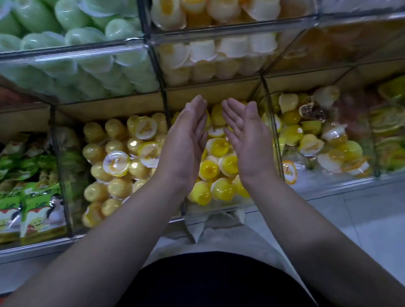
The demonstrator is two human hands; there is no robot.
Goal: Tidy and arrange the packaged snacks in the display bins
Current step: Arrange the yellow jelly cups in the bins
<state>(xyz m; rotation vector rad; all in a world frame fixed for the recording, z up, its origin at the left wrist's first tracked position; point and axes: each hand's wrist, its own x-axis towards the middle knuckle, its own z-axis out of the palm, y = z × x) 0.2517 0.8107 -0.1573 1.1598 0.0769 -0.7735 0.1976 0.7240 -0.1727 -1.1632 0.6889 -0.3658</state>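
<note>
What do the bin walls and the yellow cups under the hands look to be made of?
Bin walls: clear rigid plastic, probably acrylic. They are glossy and see-through, with bright reflections along the edges.
Yellow cups: thin translucent plastic with shiny highlights, and some show sealed film lids. The filling looks like jelly, but that is a guess.

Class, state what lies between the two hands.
In the head view, bright yellow plastic jelly cups show between the left hand and right hand, inside the clear plastic bin.
</note>
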